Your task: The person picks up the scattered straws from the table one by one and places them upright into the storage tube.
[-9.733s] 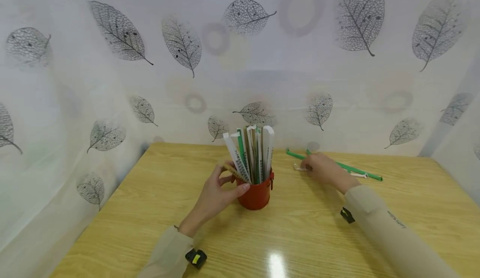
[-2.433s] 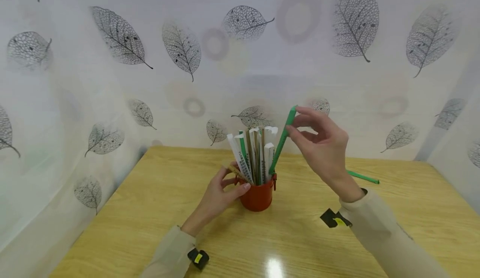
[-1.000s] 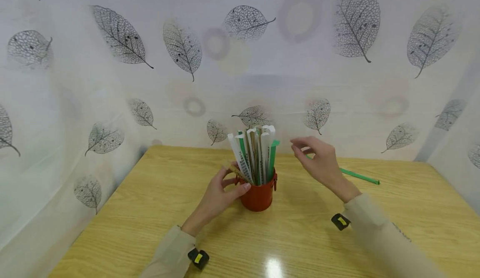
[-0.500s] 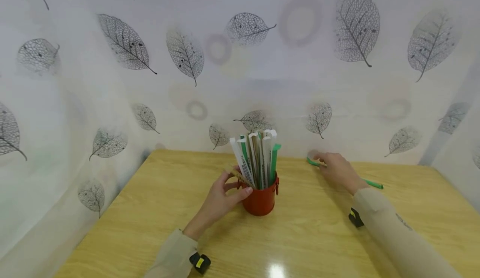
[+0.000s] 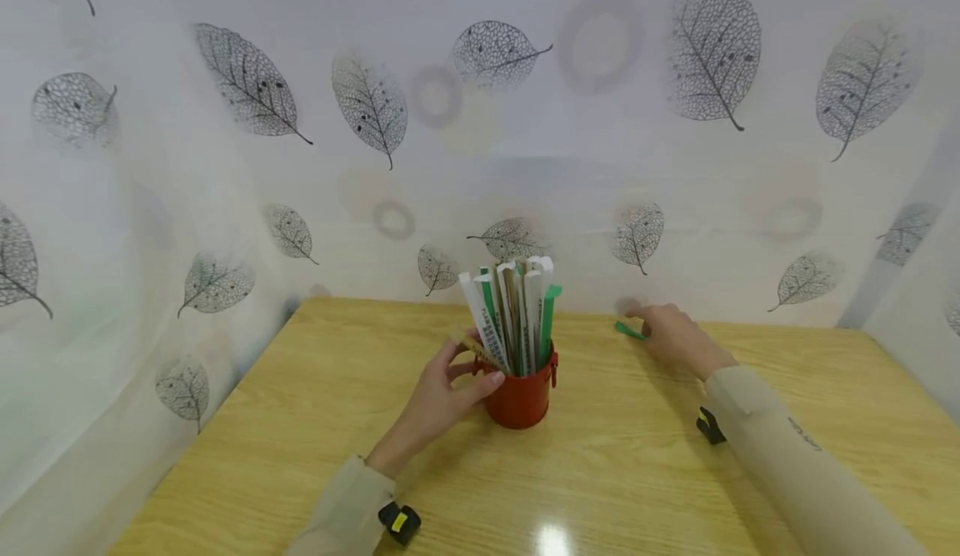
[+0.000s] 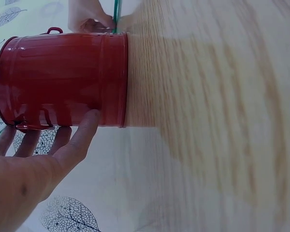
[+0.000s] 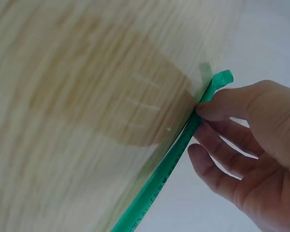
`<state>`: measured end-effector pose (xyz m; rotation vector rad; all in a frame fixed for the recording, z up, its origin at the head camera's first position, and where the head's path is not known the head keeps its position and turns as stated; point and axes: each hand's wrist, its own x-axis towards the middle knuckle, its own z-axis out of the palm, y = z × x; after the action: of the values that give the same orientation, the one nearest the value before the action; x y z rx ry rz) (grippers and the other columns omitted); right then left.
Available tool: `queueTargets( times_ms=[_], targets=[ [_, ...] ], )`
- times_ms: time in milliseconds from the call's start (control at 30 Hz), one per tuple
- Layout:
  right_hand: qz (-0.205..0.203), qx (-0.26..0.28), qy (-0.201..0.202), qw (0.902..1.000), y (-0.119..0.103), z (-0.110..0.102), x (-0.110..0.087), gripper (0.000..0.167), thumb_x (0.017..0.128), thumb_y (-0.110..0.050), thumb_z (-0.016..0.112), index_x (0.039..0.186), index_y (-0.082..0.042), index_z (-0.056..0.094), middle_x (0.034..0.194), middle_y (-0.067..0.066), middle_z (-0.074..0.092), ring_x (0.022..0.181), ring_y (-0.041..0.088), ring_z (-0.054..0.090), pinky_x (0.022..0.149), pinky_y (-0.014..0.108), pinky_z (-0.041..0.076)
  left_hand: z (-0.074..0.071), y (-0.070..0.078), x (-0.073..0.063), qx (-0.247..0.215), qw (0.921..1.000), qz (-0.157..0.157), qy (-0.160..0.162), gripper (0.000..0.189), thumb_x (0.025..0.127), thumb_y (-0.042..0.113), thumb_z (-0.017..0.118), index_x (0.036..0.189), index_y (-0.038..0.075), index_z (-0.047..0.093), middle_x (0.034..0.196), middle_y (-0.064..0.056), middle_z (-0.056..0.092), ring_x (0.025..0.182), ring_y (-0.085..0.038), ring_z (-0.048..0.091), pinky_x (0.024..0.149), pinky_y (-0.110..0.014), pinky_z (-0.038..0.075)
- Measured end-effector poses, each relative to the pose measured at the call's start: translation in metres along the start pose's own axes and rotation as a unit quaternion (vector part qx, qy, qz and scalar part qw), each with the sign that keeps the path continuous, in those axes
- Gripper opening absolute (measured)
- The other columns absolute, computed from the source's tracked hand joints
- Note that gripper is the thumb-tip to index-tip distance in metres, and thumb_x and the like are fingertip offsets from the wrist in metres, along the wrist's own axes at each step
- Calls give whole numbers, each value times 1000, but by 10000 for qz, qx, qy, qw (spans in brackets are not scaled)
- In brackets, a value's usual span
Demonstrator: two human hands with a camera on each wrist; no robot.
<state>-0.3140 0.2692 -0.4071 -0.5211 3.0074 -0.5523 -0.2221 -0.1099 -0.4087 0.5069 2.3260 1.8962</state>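
A small red metal bucket [image 5: 517, 402] stands on the table, holding an upright bunch of paper-wrapped straws [image 5: 510, 314] in white, green and brown. My left hand [image 5: 431, 402] grips the bucket from its left side, thumb near the rim and fingers along the wall [image 6: 63, 77]. Beside those fingers one brown straw [image 5: 483, 352] leans far out over the rim. At the back right, my right hand [image 5: 678, 339] pinches a green wrapped straw [image 7: 169, 164] near its folded end, between thumb and fingertips. That straw lies along the tabletop, mostly hidden by the hand in the head view.
The wooden table [image 5: 600, 473] ends at the back against a pale leaf-patterned curtain [image 5: 555, 122], which also hangs down the left side. Dark wrist devices [image 5: 400, 524] sit at both cuffs.
Earlier, several green and white straws lay at the right. My right hand set a green straw into the bucket, let go, moved back right and took hold of another green one. The left hand stayed put.
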Motion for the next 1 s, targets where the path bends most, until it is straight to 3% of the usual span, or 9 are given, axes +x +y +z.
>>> queueTargets(
  times_ms=[133, 267, 400, 500, 667, 800, 900, 1000],
  targets=[
    [-77, -70, -95, 9999, -2, 0, -1, 56, 96, 6, 56, 150, -5, 46, 86, 12, 68, 76, 21, 63, 70, 41, 55, 0, 1, 1, 14, 10000, -9, -4, 62, 94, 27, 74, 148, 36, 45, 151, -6, 49, 135, -39, 55, 94, -47, 60],
    [-200, -196, -83, 9996, -9, -3, -1, 62, 93, 8, 56, 152, -5, 45, 88, 11, 68, 74, 19, 61, 66, 38, 53, 0, 1, 1, 19, 10000, -34, -14, 64, 94, 28, 74, 150, 35, 44, 153, -5, 48, 135, -39, 56, 95, -47, 60],
    [-633, -477, 326, 9963, -20, -12, -4, 65, 89, 9, 58, 151, -7, 48, 98, 16, 70, 77, 20, 63, 63, 34, 51, -1, 0, 1, 6, 10000, -67, -45, 65, 95, 29, 74, 151, 35, 42, 154, -5, 47, 135, -38, 55, 96, -47, 60],
    [-1088, -579, 924, 9881, -32, -25, -8, 60, 89, 8, 59, 147, -7, 54, 101, 17, 70, 79, 23, 67, 62, 35, 54, -1, -1, 1, 17, 10000, -26, -74, 66, 95, 27, 73, 152, 33, 41, 154, -6, 47, 134, -38, 56, 96, -46, 60],
    [-1729, -70, 2205, 9599, -52, -45, -15, 51, 85, 11, 65, 135, -3, 64, 93, 14, 71, 78, 23, 70, 65, 35, 61, -1, -3, 2, 48, 10000, 17, -77, 66, 96, 27, 73, 153, 29, 40, 153, -9, 48, 133, -39, 57, 95, -45, 60],
    [-1913, 634, 3143, 9277, -67, -56, -22, 44, 82, 14, 68, 122, -3, 70, 88, 10, 73, 77, 8, 69, 66, 18, 59, -1, -2, 1, 63, 10000, -24, -51, 67, 95, 27, 73, 154, 29, 41, 152, -9, 48, 132, -38, 58, 95, -44, 61],
    [-1941, 1226, 3614, 9037, -79, -63, -26, 38, 82, 14, 68, 116, -4, 73, 88, 10, 74, 79, -5, 65, 68, 9, 55, -1, -1, 1, 57, 10000, -5, -53, 67, 95, 27, 73, 154, 29, 40, 152, -9, 49, 131, -38, 58, 94, -43, 61],
    [-2040, 1769, 3865, 8819, -95, -69, -31, 36, 84, 13, 69, 116, -4, 73, 91, 11, 74, 84, -10, 64, 71, 8, 55, -1, -1, 2, 47, 10000, -17, -60, 67, 95, 27, 73, 153, 30, 41, 152, -7, 49, 132, -37, 58, 94, -43, 61]
  ],
)
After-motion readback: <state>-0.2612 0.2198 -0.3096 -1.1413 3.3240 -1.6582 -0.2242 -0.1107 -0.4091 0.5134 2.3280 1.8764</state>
